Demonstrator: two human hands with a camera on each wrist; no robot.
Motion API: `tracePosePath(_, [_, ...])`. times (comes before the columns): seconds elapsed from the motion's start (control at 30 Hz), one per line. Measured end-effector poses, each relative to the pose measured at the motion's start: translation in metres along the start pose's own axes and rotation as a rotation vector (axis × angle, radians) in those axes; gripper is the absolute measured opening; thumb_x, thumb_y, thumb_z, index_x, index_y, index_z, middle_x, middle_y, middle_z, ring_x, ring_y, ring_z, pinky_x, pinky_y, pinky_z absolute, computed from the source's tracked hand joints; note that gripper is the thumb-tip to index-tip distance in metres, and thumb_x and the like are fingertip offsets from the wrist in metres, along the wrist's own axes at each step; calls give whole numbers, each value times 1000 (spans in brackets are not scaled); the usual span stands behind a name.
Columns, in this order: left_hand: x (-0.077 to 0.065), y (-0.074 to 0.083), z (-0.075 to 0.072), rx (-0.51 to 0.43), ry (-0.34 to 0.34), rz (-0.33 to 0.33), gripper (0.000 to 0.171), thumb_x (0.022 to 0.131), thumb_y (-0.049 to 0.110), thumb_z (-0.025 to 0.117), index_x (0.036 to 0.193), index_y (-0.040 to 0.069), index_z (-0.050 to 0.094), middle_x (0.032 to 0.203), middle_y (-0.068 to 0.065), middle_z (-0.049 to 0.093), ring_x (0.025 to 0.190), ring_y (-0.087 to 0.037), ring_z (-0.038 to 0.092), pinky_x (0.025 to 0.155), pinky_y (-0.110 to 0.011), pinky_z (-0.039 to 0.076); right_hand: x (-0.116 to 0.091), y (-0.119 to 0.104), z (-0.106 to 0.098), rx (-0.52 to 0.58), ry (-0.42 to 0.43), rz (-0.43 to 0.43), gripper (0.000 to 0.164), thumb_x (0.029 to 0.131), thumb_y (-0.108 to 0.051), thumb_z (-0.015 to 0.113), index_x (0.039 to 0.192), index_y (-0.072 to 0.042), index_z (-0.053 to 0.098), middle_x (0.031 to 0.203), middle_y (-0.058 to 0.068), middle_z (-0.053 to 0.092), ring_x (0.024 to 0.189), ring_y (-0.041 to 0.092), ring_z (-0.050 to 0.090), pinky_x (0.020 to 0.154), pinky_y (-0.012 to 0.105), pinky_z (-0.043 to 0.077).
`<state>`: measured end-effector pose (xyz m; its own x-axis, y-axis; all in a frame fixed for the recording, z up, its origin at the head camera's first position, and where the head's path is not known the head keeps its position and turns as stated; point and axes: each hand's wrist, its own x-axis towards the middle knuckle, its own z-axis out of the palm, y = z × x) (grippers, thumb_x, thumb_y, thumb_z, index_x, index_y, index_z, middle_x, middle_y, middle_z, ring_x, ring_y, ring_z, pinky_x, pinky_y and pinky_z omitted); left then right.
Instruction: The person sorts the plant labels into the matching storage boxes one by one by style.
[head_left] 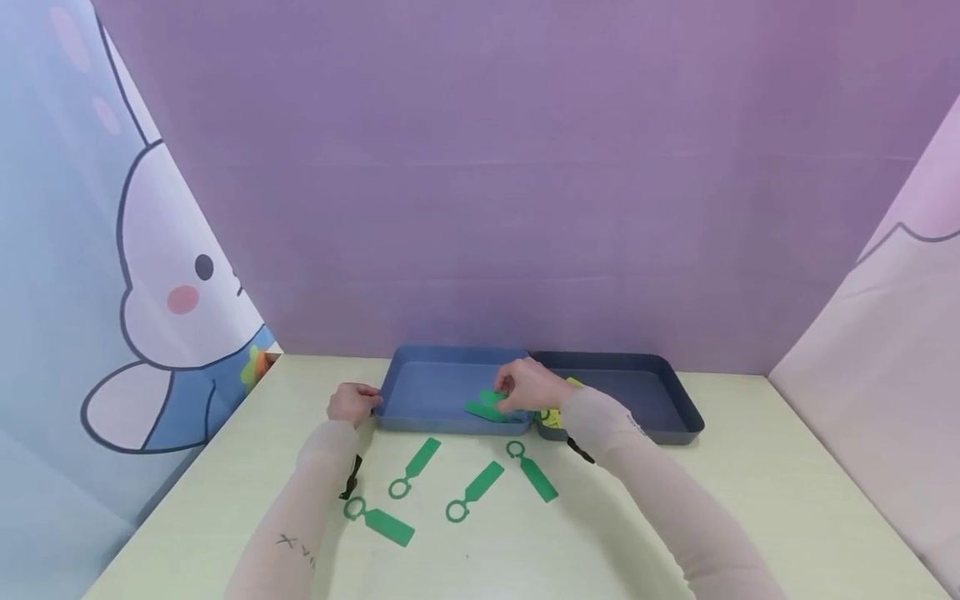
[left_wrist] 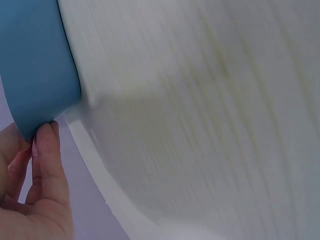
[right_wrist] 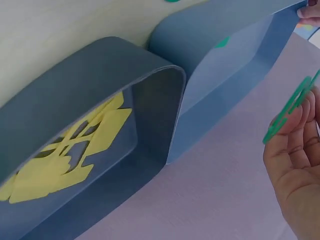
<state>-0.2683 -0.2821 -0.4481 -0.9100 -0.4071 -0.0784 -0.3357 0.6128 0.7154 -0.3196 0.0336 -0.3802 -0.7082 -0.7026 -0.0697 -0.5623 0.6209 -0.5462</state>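
My left hand (head_left: 354,403) pinches the left end of a blue tray (head_left: 420,423). The left wrist view shows the thumb and fingers at the edge of its wall. Over the right part of this tray, my right hand (head_left: 528,385) holds a green ring tag (right_wrist: 289,114) between thumb and fingers. Below that hand, a green tag (head_left: 483,411) shows inside the blue tray, partly hidden by the fingers. On the table in front lie several green ring tags, one of them a tag (head_left: 415,468) near the tray's front wall.
Against the blue tray's right side stands a dark grey tray (head_left: 637,392), with a heap of yellow tags (right_wrist: 55,172) in its left part. Both trays sit at the back of a pale wooden table (head_left: 750,500), before a purple backdrop (head_left: 525,183). Printed cloth hangs at the left.
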Motion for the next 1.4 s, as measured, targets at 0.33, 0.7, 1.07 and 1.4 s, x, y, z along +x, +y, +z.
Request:
tracePosePath(0.33, [1, -1, 0, 6, -2, -4, 26, 85, 18, 62, 106, 3, 68, 93, -13, 70, 66, -14, 63, 77, -37, 45, 24, 3, 11, 58, 7, 35, 18, 80, -22, 71, 96, -16, 64, 90, -3, 60, 80, 12, 55, 69, 30, 48])
tracePosePath(0.7, [3, -3, 2, -5, -3, 4, 26, 84, 18, 62, 105, 3, 68, 92, -13, 71, 65, -14, 63, 77, -39, 45, 40, 9, 19, 64, 60, 55, 23, 81, -21, 70, 102, -13, 65, 94, -2, 61, 84, 12, 56, 71, 29, 49])
tracePosePath(1.07, [1, -2, 0, -18, -4, -5, 25, 83, 18, 63, 103, 4, 69, 92, -12, 71, 64, -13, 64, 80, -41, 45, 48, 17, 36, -20, 93, 25, 26, 82, -18, 68, 106, -6, 66, 97, 5, 64, 87, 16, 58, 76, 32, 49])
tracePosePath(1.4, [-1, -2, 0, -14, 5, 7, 25, 84, 18, 63, 103, 3, 68, 95, -13, 70, 66, -14, 63, 76, -36, 46, 55, 22, 52, -70, 87, 21, 24, 84, -16, 66, 105, -5, 66, 96, 6, 65, 84, 16, 59, 74, 32, 50])
